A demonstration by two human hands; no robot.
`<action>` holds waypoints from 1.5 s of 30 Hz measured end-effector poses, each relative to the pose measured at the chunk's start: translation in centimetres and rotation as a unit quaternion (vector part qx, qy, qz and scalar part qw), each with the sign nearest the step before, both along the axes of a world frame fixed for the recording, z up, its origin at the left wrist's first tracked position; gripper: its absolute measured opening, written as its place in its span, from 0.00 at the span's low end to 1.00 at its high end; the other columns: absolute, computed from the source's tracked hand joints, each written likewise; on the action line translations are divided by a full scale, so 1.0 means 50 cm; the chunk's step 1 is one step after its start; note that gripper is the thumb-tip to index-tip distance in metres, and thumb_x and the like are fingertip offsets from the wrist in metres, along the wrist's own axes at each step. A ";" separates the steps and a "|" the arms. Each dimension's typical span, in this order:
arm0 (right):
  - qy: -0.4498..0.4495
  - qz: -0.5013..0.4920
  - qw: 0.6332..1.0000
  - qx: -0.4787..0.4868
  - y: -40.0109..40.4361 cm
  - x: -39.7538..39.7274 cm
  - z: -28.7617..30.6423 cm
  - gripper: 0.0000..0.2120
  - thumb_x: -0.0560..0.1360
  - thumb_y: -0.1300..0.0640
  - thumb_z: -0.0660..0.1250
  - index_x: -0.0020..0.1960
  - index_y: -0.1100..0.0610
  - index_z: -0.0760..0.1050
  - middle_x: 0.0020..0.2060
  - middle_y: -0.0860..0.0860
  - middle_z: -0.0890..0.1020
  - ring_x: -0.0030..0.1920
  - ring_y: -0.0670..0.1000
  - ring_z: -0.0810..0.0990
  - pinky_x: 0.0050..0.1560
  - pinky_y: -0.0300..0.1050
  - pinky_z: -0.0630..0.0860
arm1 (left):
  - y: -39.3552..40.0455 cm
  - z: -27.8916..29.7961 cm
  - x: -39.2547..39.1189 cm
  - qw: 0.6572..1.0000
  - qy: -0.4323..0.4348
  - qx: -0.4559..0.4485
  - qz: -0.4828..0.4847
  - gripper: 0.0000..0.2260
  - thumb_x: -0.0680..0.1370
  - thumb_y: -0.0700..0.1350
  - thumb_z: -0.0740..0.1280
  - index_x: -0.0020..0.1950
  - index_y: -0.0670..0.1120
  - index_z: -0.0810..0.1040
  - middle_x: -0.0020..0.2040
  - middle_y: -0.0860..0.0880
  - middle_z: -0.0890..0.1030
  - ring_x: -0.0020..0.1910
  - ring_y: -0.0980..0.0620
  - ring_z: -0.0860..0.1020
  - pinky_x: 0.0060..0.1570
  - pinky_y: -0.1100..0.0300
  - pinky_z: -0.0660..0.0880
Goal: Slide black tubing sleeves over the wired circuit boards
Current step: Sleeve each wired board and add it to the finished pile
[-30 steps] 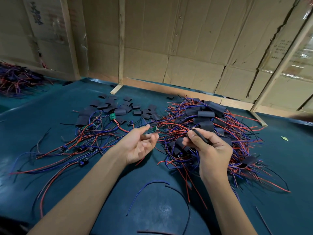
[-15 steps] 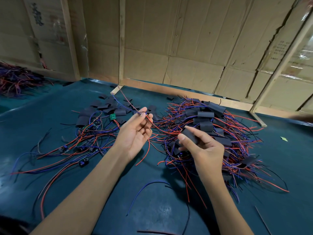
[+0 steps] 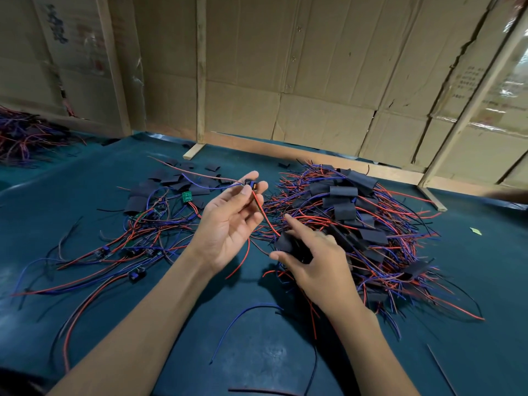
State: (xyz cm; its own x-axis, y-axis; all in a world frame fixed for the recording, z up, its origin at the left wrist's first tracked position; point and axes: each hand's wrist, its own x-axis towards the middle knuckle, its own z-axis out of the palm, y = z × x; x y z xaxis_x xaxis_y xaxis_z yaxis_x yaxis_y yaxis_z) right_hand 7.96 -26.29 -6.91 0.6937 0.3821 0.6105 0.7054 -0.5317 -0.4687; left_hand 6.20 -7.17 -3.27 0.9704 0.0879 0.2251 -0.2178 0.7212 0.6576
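Here, left hand (image 3: 228,221) pinching blurred board (image 3: 251,185), right hand (image 3: 317,258) gripping half-hidden sleeve (image 3: 285,241).

Your right hand (image 3: 315,260) hides most of black sleeve (image 3: 286,243) it grips. Small board (image 3: 251,185) at your left hand (image 3: 231,224) fingertips: too small to read. Far-left wire pile (image 3: 21,135): cut by frame edge.

- A dark teal, slightly glossy worktop (image 3: 257,352) fills the lower view.
- Flattened brown cardboard sheets (image 3: 314,67) form the wall behind it.
- Pale upright wooden battens (image 3: 201,67) brace the cardboard.
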 end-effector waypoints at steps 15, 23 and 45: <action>0.064 0.011 0.983 0.174 0.018 -0.025 0.010 0.29 0.68 0.45 0.80 0.60 0.33 0.67 0.51 0.26 0.79 0.52 0.31 0.80 0.49 0.21 0.68 | -0.033 -0.014 -0.011 0.973 -0.040 0.221 0.052 0.08 0.71 0.36 0.72 0.49 0.43 0.83 0.37 0.48 0.79 0.35 0.51 0.72 0.35 0.57 0.65; 0.053 0.019 0.973 0.224 0.020 -0.025 0.006 0.27 0.67 0.50 0.82 0.58 0.40 0.71 0.51 0.32 0.83 0.53 0.36 0.82 0.51 0.24 0.70 | -0.029 -0.025 -0.011 0.970 -0.066 0.234 0.006 0.10 0.71 0.37 0.73 0.52 0.40 0.84 0.36 0.45 0.78 0.32 0.49 0.76 0.35 0.60 0.71; -0.024 0.001 0.973 0.227 0.027 -0.038 0.098 0.08 0.75 0.53 0.75 0.49 0.51 0.77 0.37 0.43 0.83 0.35 0.43 0.80 0.38 0.34 0.74 | -0.009 -0.018 0.001 0.999 0.006 0.033 -0.034 0.18 0.63 0.45 0.78 0.51 0.43 0.84 0.40 0.47 0.78 0.35 0.52 0.73 0.36 0.60 0.69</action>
